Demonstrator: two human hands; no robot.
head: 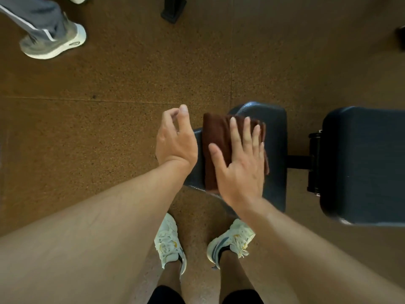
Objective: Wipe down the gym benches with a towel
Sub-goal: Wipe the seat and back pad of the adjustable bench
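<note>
A folded brown towel (215, 148) lies on the dark seat pad (276, 137) of a gym bench. My right hand (241, 167) presses flat on the towel with its fingers spread. My left hand (175, 139) hovers at the pad's left edge, fingers loosely curled and holding nothing. The bench's larger back pad (363, 163) is to the right, joined to the seat by a black frame (306, 162).
Brown speckled rubber floor (109, 128) surrounds the bench. Another person's leg and grey shoe (54, 40) stand at the top left. A black equipment foot (174, 9) is at the top centre. My own feet in white shoes (171, 240) stand below the seat.
</note>
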